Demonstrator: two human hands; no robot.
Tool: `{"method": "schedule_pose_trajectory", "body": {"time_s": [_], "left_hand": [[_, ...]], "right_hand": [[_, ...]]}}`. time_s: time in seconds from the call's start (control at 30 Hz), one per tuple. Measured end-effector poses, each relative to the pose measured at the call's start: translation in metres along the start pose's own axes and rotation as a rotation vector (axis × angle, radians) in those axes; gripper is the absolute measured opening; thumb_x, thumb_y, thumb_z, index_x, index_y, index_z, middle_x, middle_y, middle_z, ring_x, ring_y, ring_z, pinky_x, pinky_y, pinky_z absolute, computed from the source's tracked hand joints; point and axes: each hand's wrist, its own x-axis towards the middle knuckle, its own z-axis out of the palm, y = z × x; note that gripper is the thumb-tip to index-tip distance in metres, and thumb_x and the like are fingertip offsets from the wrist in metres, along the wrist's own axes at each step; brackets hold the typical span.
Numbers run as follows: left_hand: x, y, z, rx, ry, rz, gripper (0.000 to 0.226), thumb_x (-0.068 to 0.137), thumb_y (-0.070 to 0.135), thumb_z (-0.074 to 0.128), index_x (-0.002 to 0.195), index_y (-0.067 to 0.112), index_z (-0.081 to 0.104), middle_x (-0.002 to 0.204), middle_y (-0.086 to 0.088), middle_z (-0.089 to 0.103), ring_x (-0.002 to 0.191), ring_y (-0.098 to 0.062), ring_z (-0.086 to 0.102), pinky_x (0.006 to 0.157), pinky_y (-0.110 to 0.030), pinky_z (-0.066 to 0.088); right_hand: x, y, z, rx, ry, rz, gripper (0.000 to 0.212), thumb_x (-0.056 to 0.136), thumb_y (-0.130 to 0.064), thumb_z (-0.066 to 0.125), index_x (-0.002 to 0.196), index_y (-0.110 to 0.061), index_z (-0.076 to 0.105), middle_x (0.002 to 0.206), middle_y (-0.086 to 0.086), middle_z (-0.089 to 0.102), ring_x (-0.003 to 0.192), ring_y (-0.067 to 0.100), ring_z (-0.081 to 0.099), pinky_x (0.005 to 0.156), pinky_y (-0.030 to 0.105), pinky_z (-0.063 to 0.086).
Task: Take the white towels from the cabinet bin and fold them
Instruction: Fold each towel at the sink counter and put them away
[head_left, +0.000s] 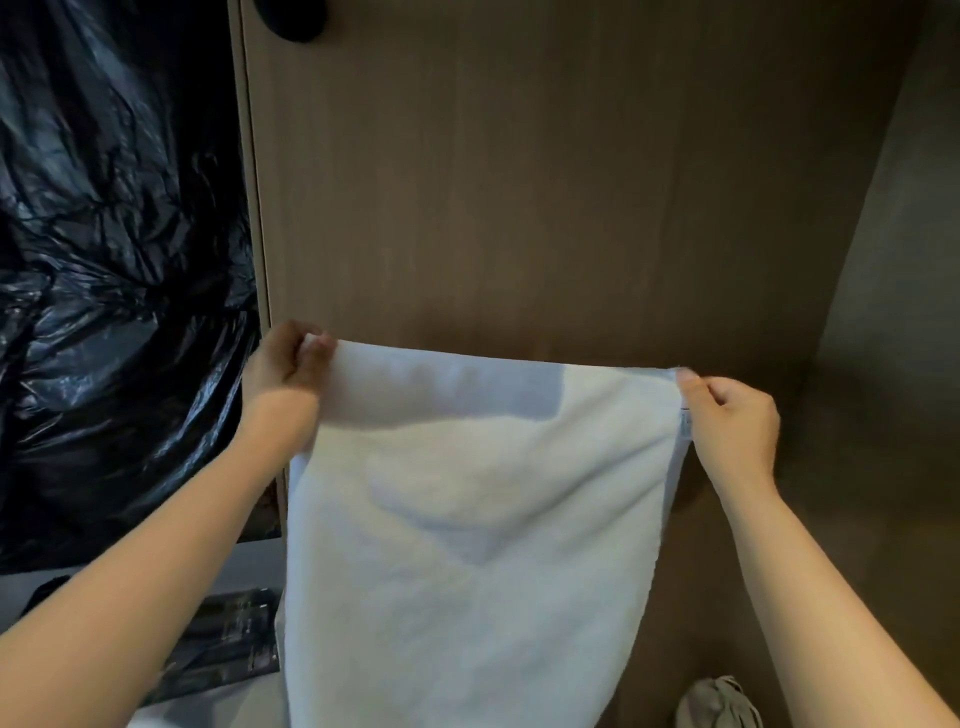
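A white towel (467, 519) hangs stretched out in front of me, its top edge level and its length dropping toward the bottom of the view. My left hand (285, 364) pinches the top left corner. My right hand (727, 415) pinches the top right corner, next to a small label on the towel's side hem. Both arms reach forward from the lower corners. The cabinet bin is not in sight.
A brown wooden cabinet panel (545, 182) fills the background behind the towel. A black plastic bag (114, 260) bulges at the left. Dark packaged items (228, 644) lie at the lower left. A grey shoe (719, 704) shows at the bottom right on the floor.
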Motion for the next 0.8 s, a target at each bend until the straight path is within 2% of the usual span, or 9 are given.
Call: {"method": "schedule_pose_trajectory", "body": {"time_s": [0.1, 0.2, 0.27, 0.37, 0.47, 0.57, 0.73, 0.8], "left_hand": [[0.0, -0.003, -0.015, 0.003, -0.002, -0.06, 0.019, 0.095, 0.026, 0.057, 0.097, 0.01, 0.066, 0.09, -0.006, 0.065, 0.082, -0.021, 0.055, 0.071, -0.032, 0.044], [-0.005, -0.01, -0.026, -0.145, 0.008, -0.148, 0.013, 0.091, 0.026, 0.065, 0.083, 0.016, 0.068, 0.084, -0.003, 0.066, 0.084, -0.021, 0.059, 0.085, -0.039, 0.048], [-0.009, -0.014, -0.033, -0.189, 0.041, -0.173, 0.016, 0.088, 0.027, 0.068, 0.072, 0.025, 0.066, 0.076, 0.003, 0.065, 0.078, -0.018, 0.059, 0.082, -0.037, 0.048], [-0.014, -0.022, -0.04, -0.114, 0.085, -0.119, 0.017, 0.088, 0.024, 0.068, 0.072, 0.028, 0.064, 0.074, 0.006, 0.064, 0.073, -0.012, 0.059, 0.074, -0.028, 0.048], [-0.016, -0.029, -0.04, -0.045, 0.089, -0.071, 0.011, 0.09, 0.021, 0.064, 0.081, 0.016, 0.066, 0.076, -0.001, 0.063, 0.071, -0.011, 0.056, 0.065, -0.023, 0.044], [-0.017, -0.035, -0.034, 0.009, 0.089, -0.053, 0.012, 0.093, 0.017, 0.057, 0.088, 0.006, 0.061, 0.082, -0.006, 0.061, 0.073, -0.014, 0.053, 0.061, -0.022, 0.04], [-0.016, -0.029, -0.035, -0.19, 0.142, -0.025, 0.004, 0.093, 0.011, 0.057, 0.092, 0.01, 0.061, 0.08, 0.005, 0.061, 0.072, -0.003, 0.054, 0.061, -0.007, 0.042], [-0.006, -0.031, -0.032, -0.155, 0.154, -0.022, 0.003, 0.092, 0.013, 0.058, 0.092, 0.013, 0.061, 0.079, 0.008, 0.06, 0.071, -0.003, 0.054, 0.06, -0.005, 0.039]], "right_hand": [[-0.001, -0.002, 0.011, 0.031, -0.08, 0.077, 0.047, 0.093, -0.042, 0.059, 0.072, 0.0, 0.064, 0.071, 0.022, 0.062, 0.072, 0.041, 0.059, 0.061, 0.043, 0.048], [-0.004, -0.008, 0.024, 0.097, -0.136, 0.173, 0.041, 0.096, -0.038, 0.057, 0.082, 0.0, 0.064, 0.079, 0.021, 0.063, 0.072, 0.035, 0.057, 0.064, 0.036, 0.046], [-0.007, -0.012, 0.03, 0.104, -0.18, 0.184, 0.04, 0.098, -0.037, 0.054, 0.08, -0.002, 0.063, 0.076, 0.019, 0.061, 0.072, 0.03, 0.058, 0.062, 0.032, 0.044], [-0.015, -0.011, 0.034, 0.037, -0.158, 0.069, 0.043, 0.098, -0.038, 0.052, 0.068, -0.008, 0.059, 0.066, 0.013, 0.058, 0.064, 0.027, 0.056, 0.058, 0.033, 0.042], [-0.028, -0.007, 0.037, -0.028, -0.066, -0.063, 0.043, 0.098, -0.044, 0.049, 0.067, -0.016, 0.059, 0.062, 0.002, 0.058, 0.062, 0.02, 0.056, 0.058, 0.035, 0.043], [-0.035, -0.01, 0.036, 0.031, -0.066, -0.129, 0.038, 0.099, -0.038, 0.051, 0.069, -0.017, 0.058, 0.062, -0.002, 0.056, 0.06, 0.013, 0.053, 0.053, 0.027, 0.037], [-0.042, -0.01, 0.029, 0.048, 0.08, -0.229, 0.035, 0.098, -0.031, 0.055, 0.068, -0.014, 0.058, 0.057, 0.004, 0.052, 0.055, 0.022, 0.049, 0.05, 0.032, 0.036], [-0.041, -0.014, 0.033, 0.021, 0.128, -0.227, 0.035, 0.097, -0.03, 0.056, 0.066, -0.013, 0.057, 0.054, 0.004, 0.05, 0.052, 0.021, 0.048, 0.049, 0.03, 0.034]]}}
